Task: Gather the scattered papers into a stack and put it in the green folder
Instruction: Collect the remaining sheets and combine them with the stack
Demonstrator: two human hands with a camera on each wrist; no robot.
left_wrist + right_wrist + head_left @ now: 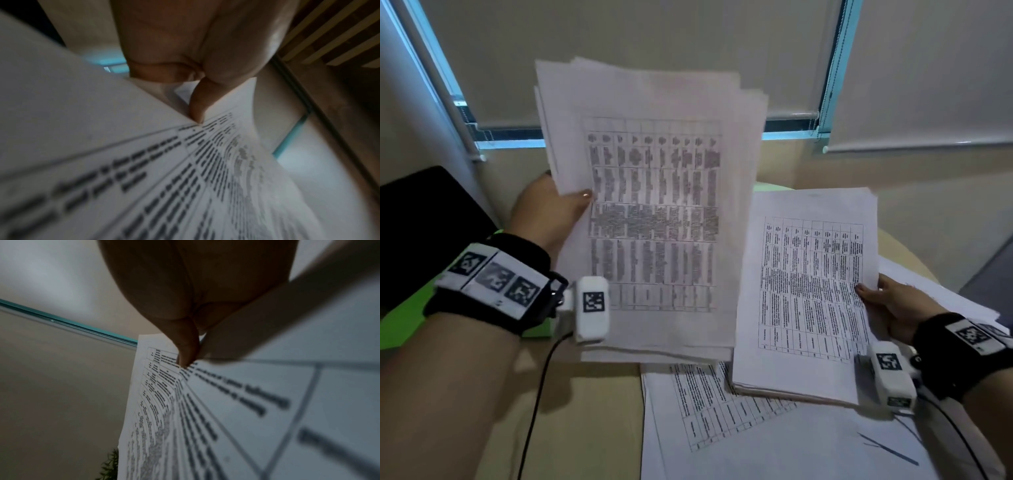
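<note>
Overhead, the left hand (544, 209) grips a raised sheaf of papers (654, 205), thumb on top; the right hand (900, 308) pinches a second stack (804, 291) above loose sheets (756, 438) on the counter (585, 411). Only this view shows the green folder (404, 325), far left. Wrist views show each thumb (197, 104) pressing print.

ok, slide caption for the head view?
Left hand and right hand each hold a paper stack above loose sheets.

Papers (654, 212) matt white, printed; table (592, 411) smooth pale wood; folder (400, 329) green.
</note>
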